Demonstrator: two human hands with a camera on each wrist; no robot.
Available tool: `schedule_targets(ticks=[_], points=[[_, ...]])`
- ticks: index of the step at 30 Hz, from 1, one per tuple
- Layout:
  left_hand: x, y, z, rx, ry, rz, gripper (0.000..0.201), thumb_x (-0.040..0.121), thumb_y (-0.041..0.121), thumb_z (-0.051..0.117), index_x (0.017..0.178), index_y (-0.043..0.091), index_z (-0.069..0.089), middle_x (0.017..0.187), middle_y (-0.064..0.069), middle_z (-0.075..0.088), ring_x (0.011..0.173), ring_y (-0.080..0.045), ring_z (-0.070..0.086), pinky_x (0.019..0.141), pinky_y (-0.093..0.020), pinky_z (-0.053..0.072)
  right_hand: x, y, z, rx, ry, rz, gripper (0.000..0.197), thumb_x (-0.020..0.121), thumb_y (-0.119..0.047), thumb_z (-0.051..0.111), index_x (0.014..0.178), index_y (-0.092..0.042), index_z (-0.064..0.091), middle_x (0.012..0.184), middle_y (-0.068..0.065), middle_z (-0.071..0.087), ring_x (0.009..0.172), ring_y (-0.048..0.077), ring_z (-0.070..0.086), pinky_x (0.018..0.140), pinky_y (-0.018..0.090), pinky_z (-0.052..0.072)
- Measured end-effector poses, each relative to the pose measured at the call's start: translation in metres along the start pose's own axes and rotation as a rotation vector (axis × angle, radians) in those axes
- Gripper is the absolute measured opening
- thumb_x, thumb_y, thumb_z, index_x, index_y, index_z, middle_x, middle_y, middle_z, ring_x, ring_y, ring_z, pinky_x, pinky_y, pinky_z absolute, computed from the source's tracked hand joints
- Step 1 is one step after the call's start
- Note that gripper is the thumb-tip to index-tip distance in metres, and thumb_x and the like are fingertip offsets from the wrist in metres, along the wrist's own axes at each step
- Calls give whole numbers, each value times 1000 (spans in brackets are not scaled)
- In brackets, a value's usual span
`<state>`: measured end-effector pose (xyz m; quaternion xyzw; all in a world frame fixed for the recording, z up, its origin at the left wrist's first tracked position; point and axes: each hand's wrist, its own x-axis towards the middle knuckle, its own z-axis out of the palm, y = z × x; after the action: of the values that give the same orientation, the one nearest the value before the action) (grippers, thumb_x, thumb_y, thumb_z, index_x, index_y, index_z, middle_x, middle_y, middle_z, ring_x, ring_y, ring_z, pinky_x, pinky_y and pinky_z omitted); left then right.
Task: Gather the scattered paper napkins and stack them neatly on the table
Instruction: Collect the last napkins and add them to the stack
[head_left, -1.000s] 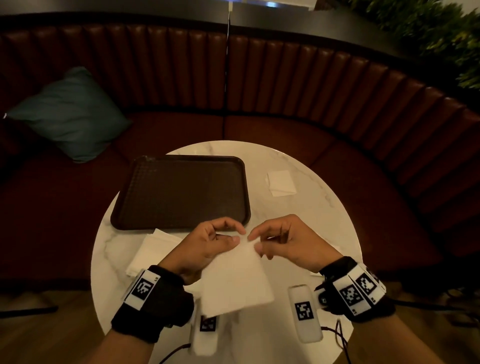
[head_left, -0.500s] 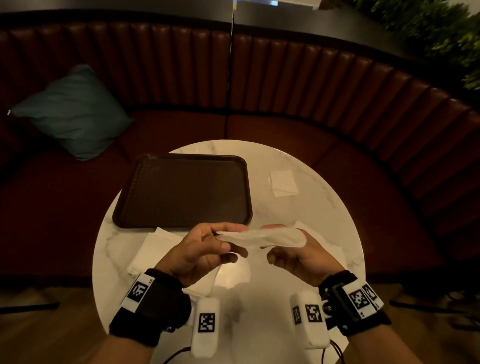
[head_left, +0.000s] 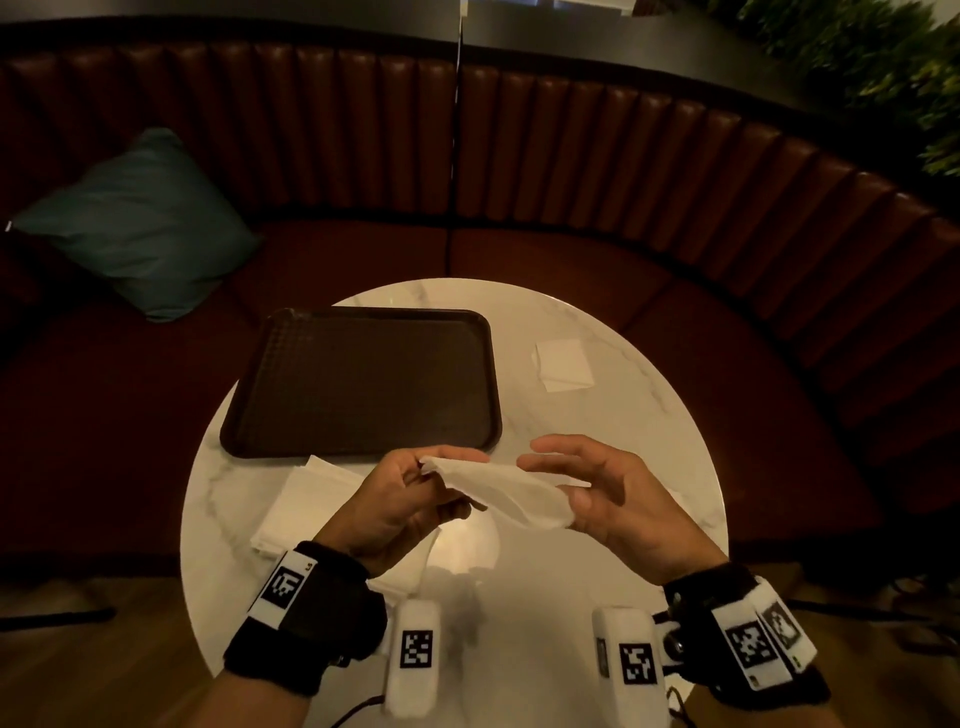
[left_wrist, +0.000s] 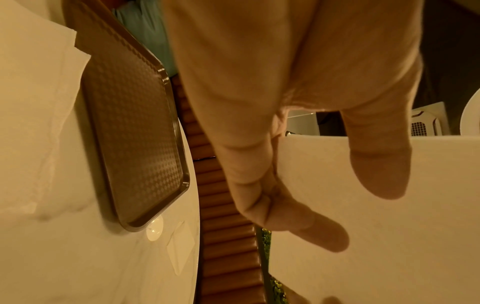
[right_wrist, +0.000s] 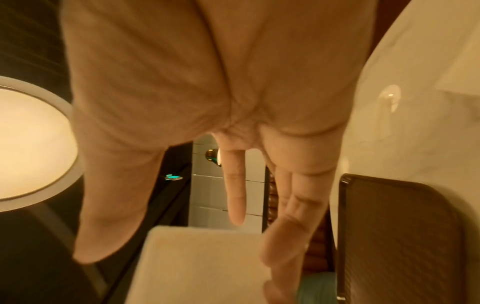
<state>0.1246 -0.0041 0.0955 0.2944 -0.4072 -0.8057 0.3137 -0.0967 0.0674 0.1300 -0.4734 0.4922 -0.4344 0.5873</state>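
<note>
table (head_left: 613, 332) top looks like polished white marble, glossy enough to catch the lamp glare. tray (head_left: 363, 379) is dark brown plastic with a grippy textured weave. napkins (head_left: 506, 491) are soft matt paper. bench (head_left: 649, 156) is ribbed shiny leather, cushion (head_left: 135, 223) matt teal cloth.

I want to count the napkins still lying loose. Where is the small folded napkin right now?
In the head view the small folded napkin lies flat on the far right part of the table, right of the tray, beyond the right hand.
</note>
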Motion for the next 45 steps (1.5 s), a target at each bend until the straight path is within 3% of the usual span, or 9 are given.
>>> schedule_targets(ticks=[10, 18, 23, 26, 31, 35, 38, 41, 45], points=[[2, -2, 1, 148, 86, 29, 35, 75, 11, 71, 108, 1, 64, 86, -11, 73, 81, -21, 69, 69, -24, 55, -9, -13, 9, -156, 131, -72, 29, 75, -15, 72, 102, -4, 70, 99, 10, 73, 94, 28, 70, 85, 40, 58], [3, -5, -3, 286, 161, 63, 25, 78, -7, 65, 101, 2, 67, 89, -12, 73, 79, -20, 69, 65, -22, 53, -2, 3, 5, 46, 138, 39, 57, 57, -47, 84, 99, -9, 74, 102, 12, 72, 100, 29, 68, 82, 35, 58], [2, -6, -3, 276, 148, 82, 29, 73, -7, 70, 98, 7, 69, 95, -11, 74, 90, -22, 69, 75, -27, 57, 4, 9, 8, -12, 244, 51, 14, 82, 1, 66, 93, -2, 72, 93, 10, 73, 95, 30, 69, 75, 32, 60], [0, -6, -3, 279, 103, 87, 40, 70, -9, 72, 106, 10, 66, 95, -13, 73, 88, -24, 69, 73, -25, 54, 10, 17, 11, -165, 314, 5, 17, 86, 1, 63, 93, -10, 73, 89, 5, 74, 88, 26, 72, 72, 31, 60], [0, -2, -16, 22, 54, 20, 95, 42, 46, 83, 128, 21, 52, 106, -14, 65, 89, -28, 62, 76, -41, 49, 14, 20, 17, -44, 214, 3, 25, 87, 1, 61, 106, -11, 71, 94, 12, 75, 84, 28, 73, 72, 35, 58], [-2, -9, -21, 140, 61, -41, 99, 40, 68, 80, 124, 26, 51, 116, -8, 66, 100, -28, 65, 86, -48, 51, 24, 32, 26, -171, 153, -47, 21, 87, 2, 61, 103, -5, 71, 89, 15, 73, 71, 24, 71, 55, 26, 54], [-8, -10, -25, 45, 134, -37, 102, 36, 74, 77, 121, 21, 55, 117, -10, 65, 106, -29, 63, 88, -51, 51, 34, 45, 35, -270, 140, -87, 12, 83, -16, 68, 92, -18, 75, 90, 21, 70, 76, 35, 69, 59, 47, 58], [-11, -7, -27, 149, 200, 15, 80, 44, 64, 81, 108, 18, 66, 104, -7, 71, 98, -24, 67, 85, -44, 53, 41, 58, 33, -529, 83, -92, 30, 84, -42, 61, 84, -13, 72, 79, 12, 70, 72, 26, 65, 67, 46, 53], [-4, -12, -31, 310, 490, 129, 10, 82, 23, 69, 89, 17, 71, 90, -2, 76, 90, -21, 71, 75, -32, 59, 49, 62, 40, -531, -1, 85, 27, 83, -40, 68, 102, -21, 69, 90, -6, 73, 77, 8, 67, 71, 29, 55]])
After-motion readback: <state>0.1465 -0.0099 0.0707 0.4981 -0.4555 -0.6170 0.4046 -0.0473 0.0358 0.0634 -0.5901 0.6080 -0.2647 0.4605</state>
